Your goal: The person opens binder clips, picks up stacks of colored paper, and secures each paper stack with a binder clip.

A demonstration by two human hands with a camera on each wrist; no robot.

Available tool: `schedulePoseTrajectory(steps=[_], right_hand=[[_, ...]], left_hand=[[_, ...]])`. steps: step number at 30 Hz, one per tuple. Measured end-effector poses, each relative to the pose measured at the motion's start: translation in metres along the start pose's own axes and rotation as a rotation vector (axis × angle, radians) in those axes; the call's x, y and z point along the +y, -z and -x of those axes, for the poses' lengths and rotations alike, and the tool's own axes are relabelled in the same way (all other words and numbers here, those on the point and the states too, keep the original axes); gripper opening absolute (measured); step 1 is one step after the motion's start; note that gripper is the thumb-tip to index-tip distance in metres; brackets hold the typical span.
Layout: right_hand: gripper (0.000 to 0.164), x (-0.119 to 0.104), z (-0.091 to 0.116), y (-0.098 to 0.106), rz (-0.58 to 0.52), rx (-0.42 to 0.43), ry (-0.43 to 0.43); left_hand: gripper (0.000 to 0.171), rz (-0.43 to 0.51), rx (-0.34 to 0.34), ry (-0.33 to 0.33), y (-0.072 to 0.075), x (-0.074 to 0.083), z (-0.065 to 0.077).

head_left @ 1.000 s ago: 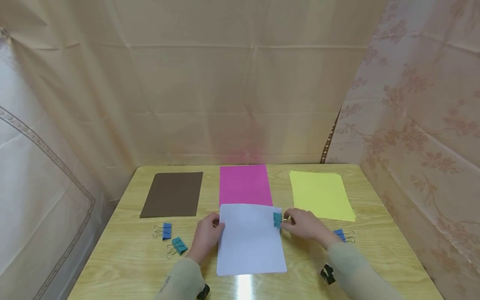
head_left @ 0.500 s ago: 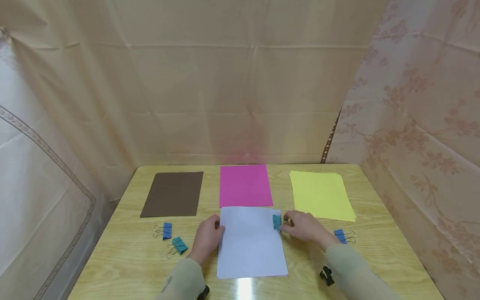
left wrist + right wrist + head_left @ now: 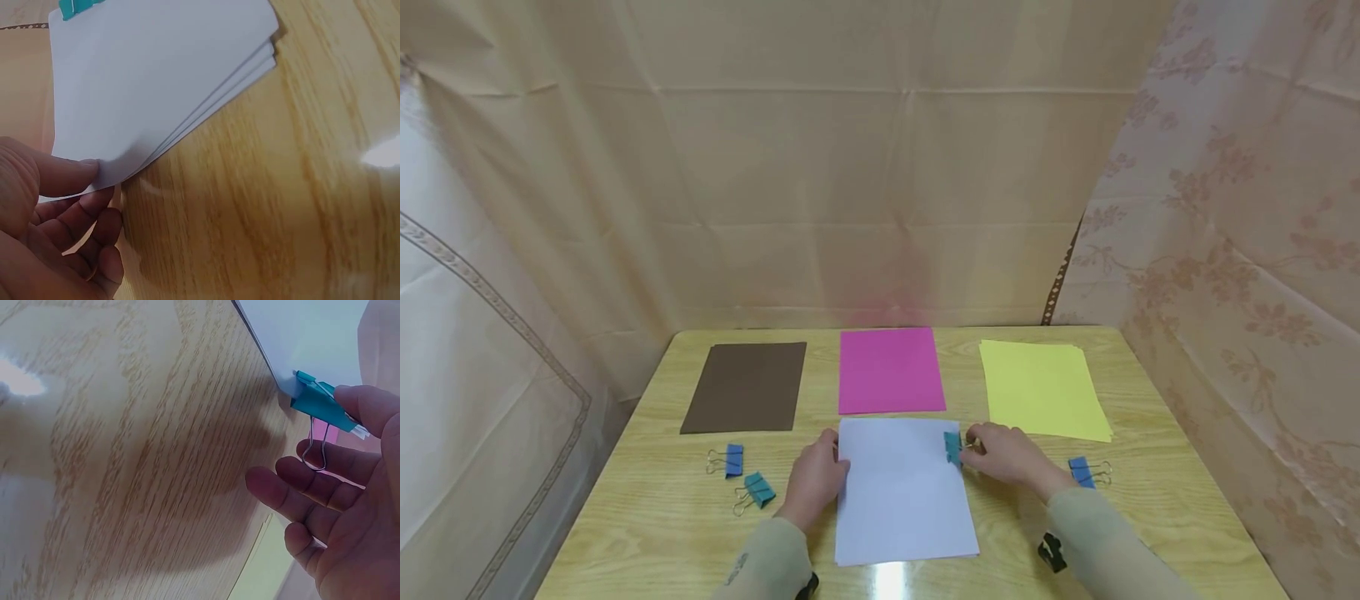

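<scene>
In the head view a stack of white paper point(image 3: 902, 500) lies in the middle of the table, towards the front. My left hand point(image 3: 816, 481) pinches its left edge, with the thumb on top and fingers curled beneath. Several sheets fan apart at one corner in the left wrist view. A teal binder clip point(image 3: 324, 405) bites the stack's right edge near the far corner. My right hand point(image 3: 1006, 454) holds this clip, its thumb on the upper wire handle, which lies over the clip. The lower wire handle point(image 3: 317, 447) sticks out by the curled fingers.
Dark brown paper point(image 3: 745, 387), magenta paper point(image 3: 891, 371) and yellow paper point(image 3: 1045, 389) lie along the back of the wooden table. At left are a blue binder clip point(image 3: 733, 461) and a teal binder clip point(image 3: 759, 489). Another blue binder clip point(image 3: 1081, 472) lies beside the right forearm.
The white stack has shifted slightly towards me, with both hands still on it. Its far edge no longer overlaps the magenta paper.
</scene>
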State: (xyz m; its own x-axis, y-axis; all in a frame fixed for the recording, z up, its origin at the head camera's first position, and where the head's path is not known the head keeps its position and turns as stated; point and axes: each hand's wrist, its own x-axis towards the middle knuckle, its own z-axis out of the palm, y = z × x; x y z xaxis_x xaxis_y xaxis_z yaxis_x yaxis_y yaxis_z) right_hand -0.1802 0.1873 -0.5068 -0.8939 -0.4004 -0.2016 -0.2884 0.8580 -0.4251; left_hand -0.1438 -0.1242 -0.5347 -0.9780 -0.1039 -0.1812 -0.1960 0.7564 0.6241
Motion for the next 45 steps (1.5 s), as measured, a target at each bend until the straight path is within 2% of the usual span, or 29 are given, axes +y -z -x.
schedulePoseTrajectory(steps=[9, 23, 29, 36, 41, 45], right_hand=[[0.032, -0.002, -0.001, -0.004, 0.027, 0.020, -0.020], [0.027, 0.000, -0.005, -0.011, 0.055, 0.035, -0.020], [0.028, 0.001, -0.007, -0.014, 0.055, 0.041, -0.029], [0.033, 0.002, -0.002, -0.011, 0.013, 0.039, -0.051], [0.043, 0.004, 0.004, -0.005, -0.006, 0.070, -0.042], [0.043, 0.007, 0.009, 0.002, 0.017, 0.107, -0.024]], left_hand=[[0.057, -0.047, 0.021, 0.023, -0.004, 0.002, 0.001], [0.084, -0.163, -0.005, -0.035, -0.008, 0.002, 0.003], [0.082, -0.214, -0.007, -0.047, -0.005, 0.003, 0.007], [0.068, -0.266, 0.013, -0.102, -0.001, 0.000, 0.009], [0.058, -0.286, 0.014, -0.137, 0.004, -0.005, 0.008], [0.057, -0.310, -0.004, -0.167, 0.009, -0.012, 0.007]])
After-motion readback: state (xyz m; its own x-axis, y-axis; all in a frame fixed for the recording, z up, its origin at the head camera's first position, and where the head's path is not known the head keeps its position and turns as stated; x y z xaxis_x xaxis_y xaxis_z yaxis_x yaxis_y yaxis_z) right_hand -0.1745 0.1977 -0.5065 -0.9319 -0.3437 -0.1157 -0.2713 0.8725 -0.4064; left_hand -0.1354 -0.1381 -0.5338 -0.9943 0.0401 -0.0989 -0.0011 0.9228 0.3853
